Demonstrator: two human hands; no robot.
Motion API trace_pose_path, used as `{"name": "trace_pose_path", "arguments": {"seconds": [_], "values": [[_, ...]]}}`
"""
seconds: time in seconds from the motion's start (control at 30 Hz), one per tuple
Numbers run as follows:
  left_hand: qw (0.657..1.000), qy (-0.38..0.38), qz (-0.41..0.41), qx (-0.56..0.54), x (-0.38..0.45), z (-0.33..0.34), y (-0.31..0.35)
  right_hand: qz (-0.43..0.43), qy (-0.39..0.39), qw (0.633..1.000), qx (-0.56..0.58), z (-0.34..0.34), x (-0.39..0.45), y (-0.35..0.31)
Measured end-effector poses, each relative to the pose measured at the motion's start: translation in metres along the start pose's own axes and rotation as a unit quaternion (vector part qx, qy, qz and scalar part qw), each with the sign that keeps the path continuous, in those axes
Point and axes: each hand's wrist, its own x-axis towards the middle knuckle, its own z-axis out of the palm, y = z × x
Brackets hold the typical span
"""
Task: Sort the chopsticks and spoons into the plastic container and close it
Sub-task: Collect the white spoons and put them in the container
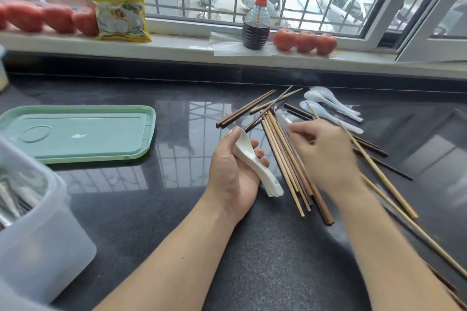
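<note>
**A:** Fingers point(259, 153) of the left hand point(232, 171) were curled round a stack of white spoons point(249, 166), bowls up, handles sticking out below the palm. Right hand point(326, 154) was blurred over the chopsticks point(285, 159); its fingers point(298, 131) seemed to reach for a pale spoon point(284, 118) lying among the sticks, but I could not tell whether they were pinching it.

**B:** And the rest of the cutlery?

**A:** Three more spoons point(328, 106) lay on the bench point(177, 235) beyond the right hand, near the far edge. Chopsticks were fanned out under and around that hand, some trailing off to the right. The container point(38, 222) stood well apart at the left, open, with something metallic inside that I could not make out. Its green lid point(75, 131) lay flat behind it.

**B:** What might have gone wrong?

**A:** I'd judge the stack could slip, since each added spoon loosens the grip. Tugging a spoon out from among the sticks could also roll them across the glossy bench, maybe off the near edge.

**B:** Any writing?

**A:** A yellow packet point(118, 2) on the sill point(177, 45) read 食用碱面; its small red logo was too blurred to read. Nearby stood a spray bottle point(255, 23) of dark liquid and tomatoes point(305, 41), unlabelled.
</note>
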Motion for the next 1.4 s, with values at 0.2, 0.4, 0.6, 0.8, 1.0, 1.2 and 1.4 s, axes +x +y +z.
{"name": "trace_pose_path", "arguments": {"seconds": [0.2,0.4,0.6,0.8,1.0,1.2,1.4], "values": [[0.999,-0.046,0.013,0.001,0.002,-0.003,0.001,-0.134,0.039,0.990,-0.011,0.058,-0.020,-0.010],[0.999,0.009,0.046,0.015,-0.007,-0.001,0.004,-0.203,-0.005,0.979,-0.025,0.058,-0.022,-0.009],[0.984,0.064,0.162,0.024,-0.073,0.048,0.036,-0.025,-0.154,0.929,0.336,0.005,-0.031,-0.052],[0.875,0.080,0.436,0.195,-0.176,0.080,0.156,-0.147,-0.407,0.818,0.379,-0.017,-0.062,-0.187],[0.828,0.167,0.448,0.294,-0.222,0.021,0.272,-0.240,-0.369,0.870,0.224,0.046,-0.070,-0.322],[0.907,0.219,0.321,0.163,-0.238,-0.045,0.301,-0.506,-0.135,0.829,-0.197,0.114,-0.108,-0.379],[0.895,0.232,0.353,0.145,-0.240,-0.075,0.340,-0.463,-0.351,0.813,-0.038,0.134,-0.090,-0.382]]}}
